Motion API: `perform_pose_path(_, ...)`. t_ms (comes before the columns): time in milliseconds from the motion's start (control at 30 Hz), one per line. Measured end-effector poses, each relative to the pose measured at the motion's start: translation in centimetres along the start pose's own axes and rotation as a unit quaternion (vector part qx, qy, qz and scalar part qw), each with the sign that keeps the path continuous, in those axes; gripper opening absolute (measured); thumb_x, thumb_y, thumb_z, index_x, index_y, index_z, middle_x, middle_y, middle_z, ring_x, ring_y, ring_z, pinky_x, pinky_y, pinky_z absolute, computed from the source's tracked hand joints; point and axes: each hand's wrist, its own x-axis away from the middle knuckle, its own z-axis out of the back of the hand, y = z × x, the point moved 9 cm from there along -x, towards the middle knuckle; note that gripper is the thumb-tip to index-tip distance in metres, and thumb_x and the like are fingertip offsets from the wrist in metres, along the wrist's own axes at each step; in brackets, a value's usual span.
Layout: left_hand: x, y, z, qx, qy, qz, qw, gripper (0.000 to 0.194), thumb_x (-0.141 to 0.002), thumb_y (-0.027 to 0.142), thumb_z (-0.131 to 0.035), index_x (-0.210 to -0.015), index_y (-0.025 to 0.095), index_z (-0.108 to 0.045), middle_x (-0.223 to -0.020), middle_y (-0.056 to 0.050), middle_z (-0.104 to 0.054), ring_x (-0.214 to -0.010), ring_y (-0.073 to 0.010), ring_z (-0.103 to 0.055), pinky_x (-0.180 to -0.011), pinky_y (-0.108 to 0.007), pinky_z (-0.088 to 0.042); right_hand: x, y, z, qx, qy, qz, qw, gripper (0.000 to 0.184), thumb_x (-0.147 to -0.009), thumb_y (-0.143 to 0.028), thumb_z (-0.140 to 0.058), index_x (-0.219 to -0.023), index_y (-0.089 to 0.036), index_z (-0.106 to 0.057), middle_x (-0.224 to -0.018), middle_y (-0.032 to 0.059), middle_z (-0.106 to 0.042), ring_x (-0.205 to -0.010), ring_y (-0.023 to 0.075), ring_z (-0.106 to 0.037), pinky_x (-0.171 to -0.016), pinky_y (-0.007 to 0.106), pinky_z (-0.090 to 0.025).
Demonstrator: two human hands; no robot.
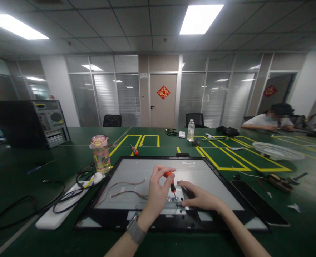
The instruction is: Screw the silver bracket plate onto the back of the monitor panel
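in the head view, the left hand [159, 189] has its fingers closed round an orange-and-black screwdriver [171, 178], whose shaft runs down from the grip, slightly tilted. just below the grip, at the shaft's lower end, is a small metal-and-blue part [173, 199]; whether the tip touches it is too small to tell. under the grip and spreading out all round it lies a large flat panel [201, 171], grey with a black frame. to the grip's right, the right hand [201, 197] is spread over the panel, thumb and forefinger apart, the thumb beside the small part; whether it pins anything down i cannot tell. left of the grip, thin wires [128, 183] trail across the panel. farther left, off the panel, are a pink-lidded bottle [101, 159] and a white power strip [50, 215]; well right of the grip lies a black slab [260, 203].
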Motion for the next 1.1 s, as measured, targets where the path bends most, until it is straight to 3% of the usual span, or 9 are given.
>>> perform_pose_path(167,-0.04,-0.19,-0.35,0.039,-0.027,0.016,0.999,0.026,-0.091,0.026,-0.045,-0.105,0.018,-0.065,-0.095,-0.007,-0.061,-0.091,-0.0189,-0.058,-0.083,-0.031,-0.044,-0.16,0.57,-0.07,0.000,0.003,0.010,1.000,0.078,-0.071,-0.050,-0.069,-0.135,-0.016,-0.042,-0.145,0.0130,-0.038,-0.133,0.0290,-0.034,-0.113,0.041,-0.024)
perform_pose_path(333,-0.03,0.01,-0.53,0.054,-0.043,0.011,0.998,0.028,-0.091,0.028,-0.044,-0.106,0.018,-0.066,-0.100,-0.008,-0.064,-0.097,-0.0209,-0.059,-0.087,-0.033,-0.043,-0.15,0.76,-0.08,-0.003,0.004,0.015,1.000,0.079,-0.071,-0.050,-0.069,-0.136,-0.016,-0.042,-0.146,0.0128,-0.037,-0.134,0.0284,-0.034,-0.113,0.040,-0.024)
perform_pose_path(533,-0.17,-0.17,-0.11,-0.004,-0.018,0.000,1.000,0.022,-0.086,0.027,-0.053,-0.099,0.019,-0.068,-0.087,-0.005,-0.060,-0.083,-0.0177,-0.058,-0.078,-0.030,-0.045,-0.09,0.35,-0.08,-0.002,0.002,0.009,1.000,0.078,-0.070,-0.051,-0.069,-0.135,-0.015,-0.043,-0.145,0.0134,-0.038,-0.133,0.0291,-0.035,-0.112,0.041,-0.025)
perform_pose_path(700,-0.07,-0.29,-0.35,0.009,-0.024,0.000,1.000,0.028,-0.091,0.026,-0.043,-0.108,0.019,-0.065,-0.088,-0.004,-0.059,-0.086,-0.0176,-0.058,-0.080,-0.031,-0.044,-0.08,0.30,-0.04,-0.002,0.001,0.005,1.000,0.079,-0.070,-0.051,-0.069,-0.136,-0.016,-0.042,-0.146,0.0125,-0.037,-0.134,0.0293,-0.033,-0.113,0.040,-0.024)
perform_pose_path(867,0.10,-0.13,-0.12,-0.030,-0.010,-0.002,0.999,0.020,-0.086,0.025,-0.052,-0.100,0.020,-0.066,-0.085,-0.002,-0.052,-0.077,-0.0153,-0.056,-0.077,-0.029,-0.045,0.00,0.19,-0.03,-0.004,-0.001,0.001,1.000,0.079,-0.070,-0.051,-0.069,-0.136,-0.018,-0.042,-0.146,0.0118,-0.037,-0.134,0.0300,-0.033,-0.112,0.042,-0.024)
perform_pose_path(1033,0.16,-0.04,-0.27,-0.016,-0.026,-0.003,1.000,0.028,-0.092,0.025,-0.040,-0.104,0.019,-0.064,-0.088,-0.004,-0.053,-0.079,-0.0155,-0.056,-0.075,-0.029,-0.045,-0.06,0.25,-0.04,0.004,0.001,0.006,1.000,0.079,-0.071,-0.051,-0.069,-0.136,-0.016,-0.041,-0.146,0.0130,-0.037,-0.134,0.0295,-0.032,-0.113,0.041,-0.023)
perform_pose_path(1100,0.12,-0.10,-0.13,-0.031,-0.014,-0.005,0.999,0.025,-0.091,0.025,-0.043,-0.100,0.019,-0.065,-0.086,-0.003,-0.053,-0.078,-0.0154,-0.055,-0.074,-0.029,-0.045,-0.10,0.34,-0.03,0.011,0.003,0.008,1.000,0.080,-0.071,-0.051,-0.068,-0.136,-0.014,-0.041,-0.145,0.0139,-0.038,-0.134,0.0287,-0.033,-0.113,0.040,-0.023)
